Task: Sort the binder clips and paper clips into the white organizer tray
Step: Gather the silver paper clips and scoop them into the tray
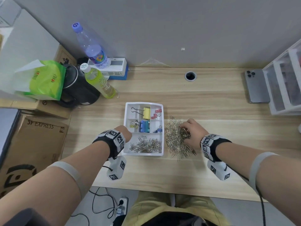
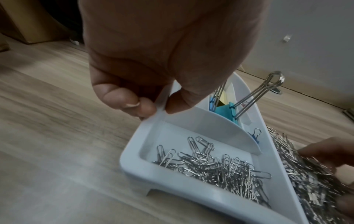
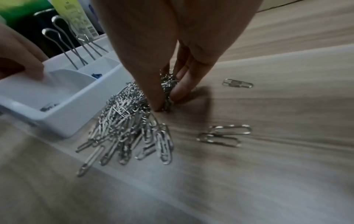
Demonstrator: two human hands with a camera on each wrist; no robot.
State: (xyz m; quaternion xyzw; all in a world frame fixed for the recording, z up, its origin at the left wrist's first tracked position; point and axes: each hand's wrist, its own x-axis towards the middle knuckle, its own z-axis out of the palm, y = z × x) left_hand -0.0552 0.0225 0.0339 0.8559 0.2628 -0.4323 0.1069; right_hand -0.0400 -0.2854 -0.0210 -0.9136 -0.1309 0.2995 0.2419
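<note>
The white organizer tray (image 1: 127,121) sits mid-desk, and my left hand (image 1: 124,132) pinches its left rim (image 2: 161,104) between thumb and finger. Yellow, blue, red and small binder clips (image 1: 146,112) fill the far compartments. Silver paper clips (image 1: 146,145) lie in the near compartment (image 2: 220,168). Right of the tray is a loose pile of paper clips (image 1: 175,137). My right hand (image 1: 191,132) is down on that pile, its thumb and fingers closed on a bunch of paper clips (image 3: 168,84). Three stray clips (image 3: 224,134) lie further right.
At the back left stand two bottles (image 1: 99,80), a black kettle (image 1: 78,88), a green bag (image 1: 44,79) and cardboard boxes (image 1: 32,144). A phone (image 1: 255,86) and clear drawers (image 1: 285,82) stand at the right. A cable hole (image 1: 190,76) is behind the tray.
</note>
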